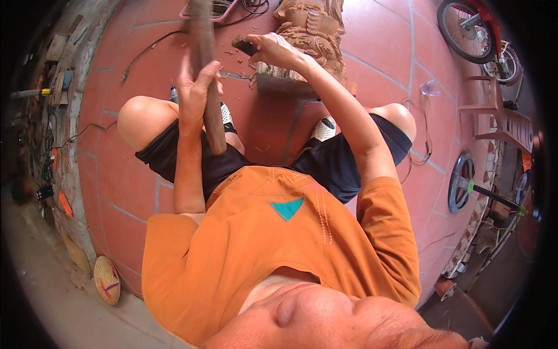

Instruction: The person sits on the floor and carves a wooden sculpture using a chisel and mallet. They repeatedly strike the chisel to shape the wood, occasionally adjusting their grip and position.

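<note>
My left hand (197,87) is closed around a long brown wooden club (215,125), held upright in front of me; its upper part is smeared by motion. My right hand (278,51) grips a chisel (244,45). Only its dark end juts out to the left of the fingers, and the rest is hidden. Behind and beneath that hand a carved wooden statue (311,35) lies on the floor, with ornate relief on its surface. Its near end (279,81) is a rough, paler block of wood. Small wood chips (247,72) are scattered to its left.
Red tiles (378,52) cover the floor. A pink basket (224,14) and a black cable (151,46) lie at the far left. On the right are a motorbike wheel (465,29), a plastic chair (500,110) and a round stand base (461,181). A woven hat (107,279) rests near left.
</note>
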A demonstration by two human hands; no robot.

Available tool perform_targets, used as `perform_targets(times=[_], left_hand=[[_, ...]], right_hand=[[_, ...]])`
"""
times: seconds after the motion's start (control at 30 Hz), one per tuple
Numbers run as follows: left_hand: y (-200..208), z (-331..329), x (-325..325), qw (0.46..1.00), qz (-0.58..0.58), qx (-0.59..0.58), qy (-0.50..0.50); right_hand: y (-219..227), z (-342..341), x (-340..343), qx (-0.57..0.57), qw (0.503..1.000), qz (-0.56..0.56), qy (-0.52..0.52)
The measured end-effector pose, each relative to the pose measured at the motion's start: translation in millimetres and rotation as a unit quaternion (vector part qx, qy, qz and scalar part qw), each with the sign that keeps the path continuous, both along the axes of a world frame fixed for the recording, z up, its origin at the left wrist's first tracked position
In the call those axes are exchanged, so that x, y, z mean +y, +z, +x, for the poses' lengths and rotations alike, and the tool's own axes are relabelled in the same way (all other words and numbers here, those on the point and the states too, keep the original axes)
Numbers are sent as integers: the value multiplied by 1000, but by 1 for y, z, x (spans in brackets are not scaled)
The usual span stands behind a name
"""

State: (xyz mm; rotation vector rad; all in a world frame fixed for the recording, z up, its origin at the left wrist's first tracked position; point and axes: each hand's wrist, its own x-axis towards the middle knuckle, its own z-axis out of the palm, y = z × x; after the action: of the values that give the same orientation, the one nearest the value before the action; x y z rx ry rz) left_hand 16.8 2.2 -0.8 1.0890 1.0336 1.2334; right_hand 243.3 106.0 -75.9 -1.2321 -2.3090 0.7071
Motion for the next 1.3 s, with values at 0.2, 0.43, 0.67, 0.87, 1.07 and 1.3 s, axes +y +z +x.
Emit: perform_targets(times=[0.2, 0.43, 0.67, 0.87, 1.07, 1.3], left_hand=[[-9, 7, -4, 990, 54, 100, 81], [-13, 1, -5, 995, -41, 80, -49], [-1, 8, -3, 989, 102, -2, 110], [-28, -2, -4, 990, -109, 46, -80], [-24, -3, -3, 998, -48, 5, -38], [-19, -2, -5, 999, -19, 16, -36]], right_hand=[[-6, 0, -1, 32, 999, 40, -9], [-6, 2, -2, 29, 999, 18, -10], [-7, -2, -4, 23, 999, 16, -33], [-5, 3, -7, 20, 1000, 7, -24], [-1, 9, -19, 36, 997, 24, -57], [-1, 13, -21, 54, 997, 21, -57]])
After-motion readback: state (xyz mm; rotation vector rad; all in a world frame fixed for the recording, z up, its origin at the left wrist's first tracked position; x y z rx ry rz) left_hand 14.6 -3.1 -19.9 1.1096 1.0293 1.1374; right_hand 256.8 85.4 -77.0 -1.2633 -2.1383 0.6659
